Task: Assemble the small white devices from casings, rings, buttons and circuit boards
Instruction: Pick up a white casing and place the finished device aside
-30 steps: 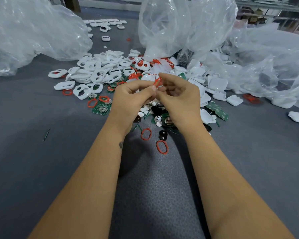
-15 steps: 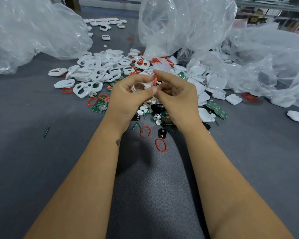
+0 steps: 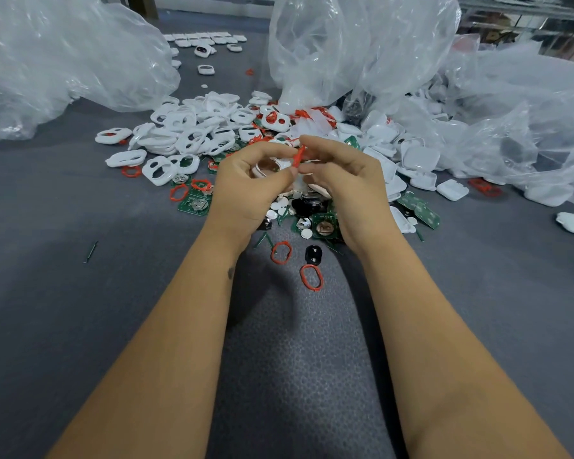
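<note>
Above the near edge of the parts heap on the grey counter [image 3: 80, 326], the left hand [image 3: 246, 190] cradles a white oval plastic casing [image 3: 274, 167]. The right hand [image 3: 348, 183] pinches a thin red rubber ring [image 3: 298, 157] at the casing's rim. Risk: the limp ring may twist or spring free, dropping among loose parts.

A thin red ring [image 3: 298, 156] is standing on edge at frame centre. A white casing [image 3: 272, 167] is sitting just beside it, lower left, partly hidden.
</note>
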Demonstrator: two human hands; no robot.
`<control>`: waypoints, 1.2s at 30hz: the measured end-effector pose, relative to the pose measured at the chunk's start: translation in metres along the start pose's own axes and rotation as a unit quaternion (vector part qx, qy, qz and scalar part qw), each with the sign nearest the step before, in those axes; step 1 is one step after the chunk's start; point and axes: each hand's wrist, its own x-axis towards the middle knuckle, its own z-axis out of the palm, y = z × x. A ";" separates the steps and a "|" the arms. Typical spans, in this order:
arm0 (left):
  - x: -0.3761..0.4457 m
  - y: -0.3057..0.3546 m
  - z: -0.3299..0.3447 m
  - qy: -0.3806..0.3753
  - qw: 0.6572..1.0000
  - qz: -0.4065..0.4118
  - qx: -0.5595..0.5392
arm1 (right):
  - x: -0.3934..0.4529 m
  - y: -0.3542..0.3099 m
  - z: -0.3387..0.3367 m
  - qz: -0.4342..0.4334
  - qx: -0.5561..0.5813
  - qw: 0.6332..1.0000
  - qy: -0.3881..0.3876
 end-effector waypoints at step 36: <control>0.000 0.004 0.004 0.012 0.998 -0.033 -0.060 | -0.006 0.001 0.013 -0.083 -0.207 0.972 0.068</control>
